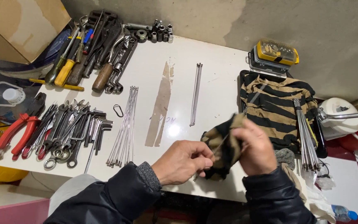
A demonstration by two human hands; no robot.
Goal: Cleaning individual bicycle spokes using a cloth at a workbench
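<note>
Over the white table [212, 54] we pinch the near end of one thin metal rod [251, 99] in the closed fingers of the left hand [183, 161], while the right hand [255, 147] wraps a dark rag [224, 155] tightly around its middle; the far end slants up over the striped cloth [276, 105]. Judging by the layout, a bundle of rods [307, 137] on the right seems unwiped, while the fan of rods [123, 128] and the pair [195, 93] at centre look finished, so we place the work partway.
</note>
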